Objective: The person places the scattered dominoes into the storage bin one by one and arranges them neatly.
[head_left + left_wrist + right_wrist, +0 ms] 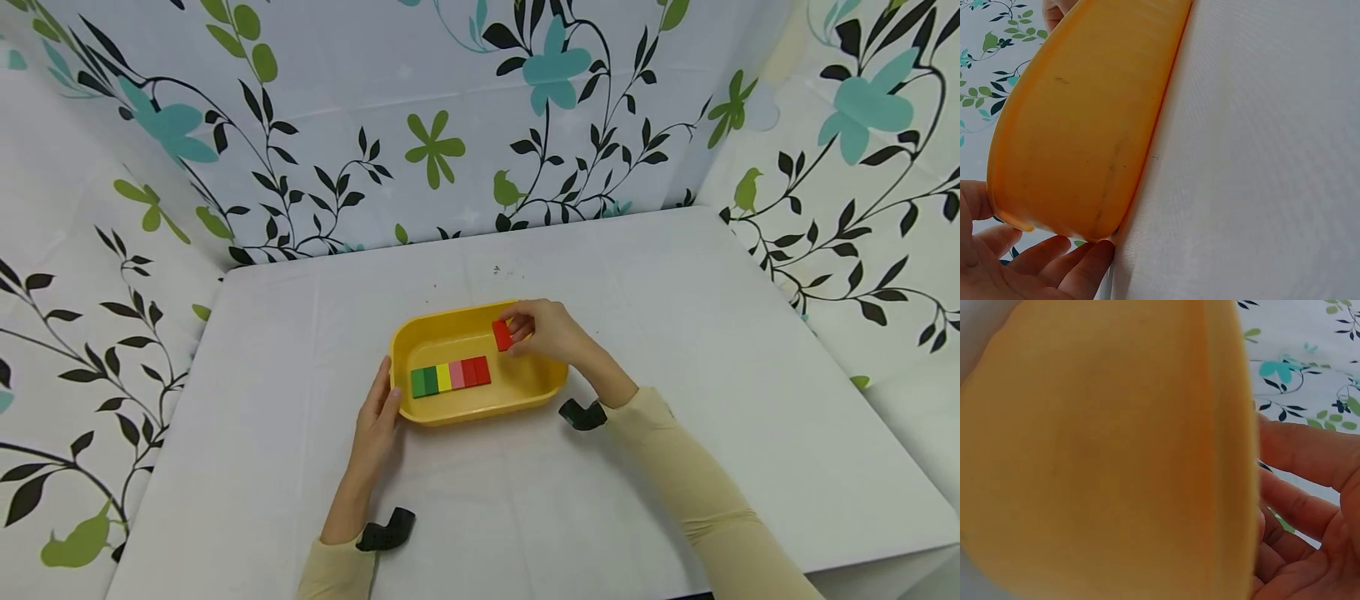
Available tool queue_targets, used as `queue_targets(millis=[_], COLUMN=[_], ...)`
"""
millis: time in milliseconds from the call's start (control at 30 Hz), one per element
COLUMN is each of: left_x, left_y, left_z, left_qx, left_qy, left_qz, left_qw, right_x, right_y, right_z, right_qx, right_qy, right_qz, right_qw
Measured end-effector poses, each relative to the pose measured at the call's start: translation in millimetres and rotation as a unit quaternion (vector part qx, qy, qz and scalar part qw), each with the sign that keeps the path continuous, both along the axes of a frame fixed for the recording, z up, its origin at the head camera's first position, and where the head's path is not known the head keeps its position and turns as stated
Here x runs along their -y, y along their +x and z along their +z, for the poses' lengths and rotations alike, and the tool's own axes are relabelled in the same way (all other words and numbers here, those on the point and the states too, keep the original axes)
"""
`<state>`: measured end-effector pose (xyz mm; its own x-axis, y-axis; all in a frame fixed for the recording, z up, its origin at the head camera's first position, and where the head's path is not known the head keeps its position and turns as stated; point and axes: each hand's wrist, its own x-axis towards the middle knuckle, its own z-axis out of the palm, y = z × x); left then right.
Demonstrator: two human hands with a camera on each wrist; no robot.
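Observation:
A yellow plastic tray (450,329) lies on the white table. Inside it, several small coloured tiles (451,377) form one row: two greens at the left, then yellow, pink and red. My left hand (377,425) holds the tray's left end, thumb at the rim and fingers along the outer wall. Over the tray's right part, my right hand (546,332) pinches a single red tile (502,335) between thumb and fingers, above and right of the row. In the right wrist view the tray wall hides the tile and the fingertips.
The white-covered table (712,350) reaches out on all sides of the tray. A cloth backdrop (337,125) with leaves and birds stands behind it and at both sides. Black wrist cameras (387,530) sit on both wrists. Small dark specks (510,272) mark the table behind the tray.

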<state>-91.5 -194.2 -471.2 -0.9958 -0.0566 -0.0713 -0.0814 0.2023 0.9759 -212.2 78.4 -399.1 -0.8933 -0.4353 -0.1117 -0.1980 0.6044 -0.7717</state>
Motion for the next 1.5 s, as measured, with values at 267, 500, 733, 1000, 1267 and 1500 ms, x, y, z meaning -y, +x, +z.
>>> queue_targets(millis=[267, 500, 733, 1000, 1267, 1500], left_x=[-0.6, 0.1, -0.1, 0.1, 1.1, 1.2], left_y=[0.1, -0.3, -0.2, -0.7, -0.5, -0.6], left_z=[1.6, -0.1, -2.3, -2.0, -2.6, -3.8], left_qx=[0.003, 0.005, 0.009, 0.008, 0.000, -0.004], left_qy=[-0.001, -0.001, -0.002, -0.010, -0.006, 0.001], left_qz=[-0.001, -0.004, 0.000, 0.002, -0.002, -0.001], left_qw=[1.0000, 1.0000, 1.0000, 0.9999, 1.0000, 1.0000], right_x=[11.0, 17.1, 19.2, 22.0, 24.1, 25.4], right_y=[-0.3, -1.0, 0.9, 3.4, 4.4, 4.4], right_z=[-12.2, -23.7, -30.4, -34.6, -36.5, -37.6], right_qx=[0.015, 0.022, 0.016, 0.010, 0.008, 0.014], right_qy=[0.015, 0.044, 0.068, 0.075, 0.093, 0.090], right_qz=[0.024, 0.036, 0.042, 0.043, 0.041, 0.039], right_qw=[0.9995, 0.9981, 0.9967, 0.9962, 0.9948, 0.9950])
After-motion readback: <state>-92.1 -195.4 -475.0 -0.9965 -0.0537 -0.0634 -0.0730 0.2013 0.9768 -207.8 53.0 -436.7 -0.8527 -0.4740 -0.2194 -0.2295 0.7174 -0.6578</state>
